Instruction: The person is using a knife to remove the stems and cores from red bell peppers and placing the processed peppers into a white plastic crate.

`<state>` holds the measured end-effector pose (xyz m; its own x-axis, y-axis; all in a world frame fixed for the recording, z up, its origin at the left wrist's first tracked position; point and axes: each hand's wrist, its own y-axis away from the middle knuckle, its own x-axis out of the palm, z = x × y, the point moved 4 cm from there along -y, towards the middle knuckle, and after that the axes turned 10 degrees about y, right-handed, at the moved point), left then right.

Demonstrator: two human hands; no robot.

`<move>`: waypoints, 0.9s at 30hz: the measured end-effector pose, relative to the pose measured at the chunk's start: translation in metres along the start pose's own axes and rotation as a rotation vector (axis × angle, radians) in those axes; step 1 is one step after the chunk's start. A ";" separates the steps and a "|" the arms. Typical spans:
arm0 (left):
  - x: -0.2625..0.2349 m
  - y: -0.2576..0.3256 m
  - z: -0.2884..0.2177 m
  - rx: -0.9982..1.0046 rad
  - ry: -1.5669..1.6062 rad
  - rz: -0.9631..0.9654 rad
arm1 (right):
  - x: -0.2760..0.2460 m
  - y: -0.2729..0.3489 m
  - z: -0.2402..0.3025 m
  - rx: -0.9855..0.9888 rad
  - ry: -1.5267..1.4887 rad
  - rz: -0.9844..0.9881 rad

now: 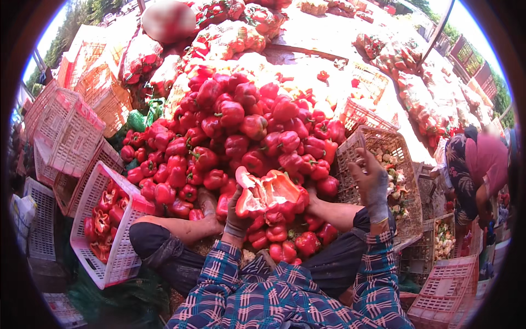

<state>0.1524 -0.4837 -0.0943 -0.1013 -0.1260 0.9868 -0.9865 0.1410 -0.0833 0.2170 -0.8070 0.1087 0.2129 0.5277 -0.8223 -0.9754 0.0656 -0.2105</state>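
Observation:
A red bell pepper [268, 192], split wide so its pale inside shows, rests in my left hand [236, 214], whose fingers wrap its left side. My right hand [370, 183], in a greyish fingerless glove, is raised at the right with its fingers curled. What those fingers hold, if anything, is too small to tell. Behind my right hand stands a brown plastic crate [410, 186] with pale pepper cores and scraps in it. A large heap of whole red bell peppers [235, 115] rises just beyond both hands, and more lie between my legs.
On the left, a white-pink crate [143, 205] holds opened red peppers, with stacked crates [68, 129] behind it. Filled mesh sacks [227, 39] stand beyond the heap. At far right, another person [476, 164] bends over near more crates [446, 288]. Green netting [123, 301] lies lower left.

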 end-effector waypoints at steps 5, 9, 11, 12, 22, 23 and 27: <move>0.060 0.000 0.033 -0.189 0.066 -0.036 | 0.084 0.074 0.094 -0.196 -0.279 0.583; 0.049 0.006 0.037 -0.177 0.091 -0.206 | 0.161 0.090 0.073 -0.204 -0.649 0.714; 0.059 0.010 0.042 -0.220 0.074 -0.201 | 0.142 0.089 0.083 -0.027 -0.661 0.938; 0.062 0.011 0.045 -0.247 0.064 -0.200 | 0.131 0.088 0.088 0.070 -0.667 1.045; 0.025 0.003 0.045 -0.221 0.021 -0.317 | 0.119 0.141 0.096 0.269 -0.807 0.848; 0.005 -0.003 0.030 -0.173 0.120 -0.261 | 0.127 0.159 0.093 0.197 -0.824 0.800; 0.064 -0.020 -0.058 0.024 0.004 -0.080 | 0.116 0.147 0.063 0.360 -0.799 0.538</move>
<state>0.1730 -0.4381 -0.0217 -0.0215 -0.1317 0.9911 -0.9942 0.1073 -0.0073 0.0952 -0.6826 0.0155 -0.2291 0.9631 -0.1410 -0.9180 -0.1655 0.3605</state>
